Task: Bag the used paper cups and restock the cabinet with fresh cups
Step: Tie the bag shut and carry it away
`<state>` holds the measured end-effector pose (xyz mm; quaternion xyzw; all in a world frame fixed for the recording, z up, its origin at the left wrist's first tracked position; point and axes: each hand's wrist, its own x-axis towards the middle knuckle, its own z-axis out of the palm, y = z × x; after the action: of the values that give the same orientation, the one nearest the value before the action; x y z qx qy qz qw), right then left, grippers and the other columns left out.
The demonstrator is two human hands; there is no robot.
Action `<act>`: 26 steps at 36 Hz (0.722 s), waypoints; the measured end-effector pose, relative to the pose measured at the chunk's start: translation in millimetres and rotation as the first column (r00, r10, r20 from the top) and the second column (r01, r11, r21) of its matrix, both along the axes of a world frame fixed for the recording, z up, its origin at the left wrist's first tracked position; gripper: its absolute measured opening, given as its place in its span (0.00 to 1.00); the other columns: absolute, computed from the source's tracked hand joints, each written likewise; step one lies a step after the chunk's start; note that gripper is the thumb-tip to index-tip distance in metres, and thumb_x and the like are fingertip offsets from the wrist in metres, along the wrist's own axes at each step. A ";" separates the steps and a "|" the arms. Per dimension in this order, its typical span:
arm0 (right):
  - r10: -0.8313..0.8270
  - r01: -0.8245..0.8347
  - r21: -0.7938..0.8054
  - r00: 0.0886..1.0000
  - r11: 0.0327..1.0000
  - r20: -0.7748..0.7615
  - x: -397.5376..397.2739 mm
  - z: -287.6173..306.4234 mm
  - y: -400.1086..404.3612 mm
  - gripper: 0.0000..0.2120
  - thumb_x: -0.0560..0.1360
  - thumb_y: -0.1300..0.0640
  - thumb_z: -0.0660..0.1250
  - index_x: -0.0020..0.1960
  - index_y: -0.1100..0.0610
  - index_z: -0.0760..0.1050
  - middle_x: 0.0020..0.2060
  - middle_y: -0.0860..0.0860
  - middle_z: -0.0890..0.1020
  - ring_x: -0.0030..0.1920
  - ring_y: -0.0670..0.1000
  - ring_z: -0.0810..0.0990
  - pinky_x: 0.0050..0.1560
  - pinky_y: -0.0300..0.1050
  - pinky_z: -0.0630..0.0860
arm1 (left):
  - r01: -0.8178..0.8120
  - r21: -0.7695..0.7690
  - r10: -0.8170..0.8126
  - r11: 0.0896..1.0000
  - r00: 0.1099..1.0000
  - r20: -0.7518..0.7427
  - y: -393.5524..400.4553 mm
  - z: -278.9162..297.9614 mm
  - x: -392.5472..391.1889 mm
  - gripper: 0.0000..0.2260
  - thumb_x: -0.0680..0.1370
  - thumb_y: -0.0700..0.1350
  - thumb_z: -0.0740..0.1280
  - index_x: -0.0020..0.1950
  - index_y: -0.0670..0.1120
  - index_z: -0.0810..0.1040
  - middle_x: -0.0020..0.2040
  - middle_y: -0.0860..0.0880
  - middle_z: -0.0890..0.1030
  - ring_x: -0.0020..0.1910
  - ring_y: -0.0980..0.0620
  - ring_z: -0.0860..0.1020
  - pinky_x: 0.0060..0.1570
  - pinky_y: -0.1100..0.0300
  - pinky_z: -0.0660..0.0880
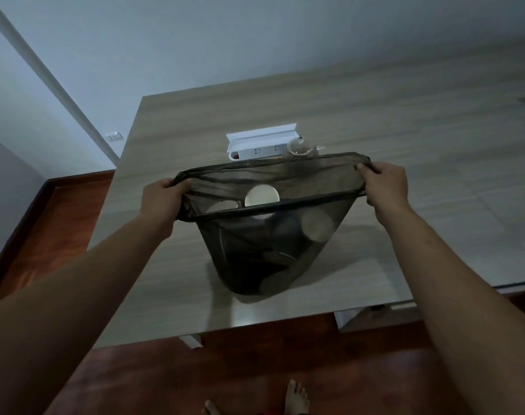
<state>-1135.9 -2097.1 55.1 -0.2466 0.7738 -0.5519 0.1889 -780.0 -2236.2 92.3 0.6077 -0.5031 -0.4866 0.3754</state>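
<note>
Left hand [162, 199] and right hand [384, 184], each grip clenched on the rim, stretch open a dark bag [255, 250] of paper cups [261, 196] above the tabletop [405, 130].

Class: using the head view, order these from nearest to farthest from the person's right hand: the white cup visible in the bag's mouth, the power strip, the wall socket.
1. White cup, in the bag's mouth, left of the right hand.
2. Power strip, on the table behind the bag.
3. Wall socket, far left on the wall.
</note>
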 end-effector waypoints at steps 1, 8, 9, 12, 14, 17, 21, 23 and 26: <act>-0.007 0.007 -0.035 1.000 0.999 -0.001 0.3 4.3 0.6 0.10 0.75 0.54 0.68 0.45 0.61 0.83 0.25 0.47 0.72 0.26 0.47 0.67 0.32 0.46 0.65 | -0.035 -0.022 0.036 0.999 0.998 0.046 -2.8 -0.1 4.7 0.04 0.74 0.43 0.73 0.46 0.43 0.83 0.41 0.42 0.83 0.39 0.44 0.82 0.38 0.52 0.82; 0.117 -0.078 -0.178 0.970 0.981 0.216 26.4 29.5 -10.0 0.08 0.77 0.53 0.68 0.41 0.55 0.80 0.27 0.50 0.68 0.24 0.48 0.63 0.24 0.34 0.58 | -0.092 -0.039 0.098 0.995 0.968 0.231 3.4 -1.3 34.8 0.07 0.78 0.42 0.68 0.40 0.44 0.78 0.39 0.41 0.79 0.31 0.43 0.79 0.19 0.60 0.75; 0.137 -0.094 -0.173 0.956 0.980 0.258 30.6 29.4 -11.5 0.08 0.77 0.53 0.67 0.44 0.55 0.81 0.28 0.51 0.69 0.25 0.48 0.64 0.24 0.34 0.59 | -0.084 -0.054 0.094 0.995 0.971 0.219 6.1 -1.6 35.6 0.08 0.78 0.42 0.68 0.39 0.45 0.77 0.37 0.41 0.78 0.30 0.43 0.78 0.19 0.61 0.74; 0.130 -0.029 -0.227 0.885 0.973 0.446 40.4 32.3 -13.4 0.08 0.79 0.54 0.65 0.45 0.55 0.80 0.29 0.49 0.73 0.24 0.46 0.68 0.22 0.32 0.59 | -0.062 -0.131 0.083 0.989 0.983 0.162 14.1 2.3 31.2 0.07 0.78 0.41 0.65 0.41 0.42 0.78 0.31 0.41 0.76 0.23 0.46 0.73 0.17 0.63 0.68; 0.106 0.029 -0.244 0.848 0.969 0.519 42.9 34.2 -14.8 0.10 0.80 0.55 0.64 0.41 0.55 0.76 0.30 0.49 0.74 0.24 0.46 0.67 0.22 0.32 0.58 | -0.084 -0.168 0.108 0.982 0.984 0.143 15.8 3.1 30.4 0.06 0.78 0.39 0.63 0.43 0.41 0.78 0.29 0.42 0.73 0.21 0.46 0.69 0.16 0.65 0.63; 0.092 0.039 -0.224 0.833 0.974 0.546 46.5 33.1 -14.0 0.10 0.81 0.56 0.63 0.41 0.54 0.75 0.31 0.50 0.73 0.25 0.47 0.66 0.21 0.32 0.56 | -0.137 -0.184 0.165 0.973 0.976 0.143 18.8 5.4 38.4 0.08 0.76 0.36 0.60 0.45 0.41 0.78 0.29 0.42 0.73 0.23 0.46 0.68 0.17 0.65 0.61; 0.075 0.039 -0.188 0.823 0.981 0.564 48.3 32.5 -11.6 0.09 0.80 0.57 0.63 0.41 0.54 0.75 0.32 0.50 0.73 0.26 0.47 0.66 0.21 0.31 0.57 | -0.172 -0.155 0.198 0.973 0.966 0.165 24.5 10.1 51.4 0.10 0.75 0.34 0.59 0.47 0.41 0.80 0.29 0.42 0.72 0.22 0.47 0.66 0.17 0.67 0.59; 0.076 0.037 -0.181 0.809 0.983 0.583 51.6 33.3 -11.9 0.09 0.80 0.55 0.63 0.42 0.54 0.75 0.33 0.49 0.73 0.26 0.46 0.67 0.21 0.31 0.58 | -0.181 -0.147 0.203 0.973 0.967 0.153 28.9 11.8 56.1 0.09 0.76 0.35 0.60 0.46 0.42 0.80 0.29 0.42 0.71 0.22 0.48 0.64 0.17 0.67 0.58; 0.094 0.035 -0.184 0.758 0.982 0.646 62.1 34.7 -13.6 0.09 0.81 0.53 0.63 0.42 0.53 0.74 0.34 0.49 0.74 0.18 0.43 0.67 0.20 0.30 0.59 | -0.189 -0.126 0.206 0.974 0.969 0.136 36.4 13.5 67.1 0.08 0.77 0.37 0.62 0.41 0.43 0.79 0.28 0.43 0.70 0.22 0.49 0.63 0.19 0.65 0.58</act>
<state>-1073.8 -2110.7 89.8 -0.0678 0.6011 -0.6694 0.4312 -712.9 -2199.8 105.9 0.6671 -0.4932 -0.3712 0.4170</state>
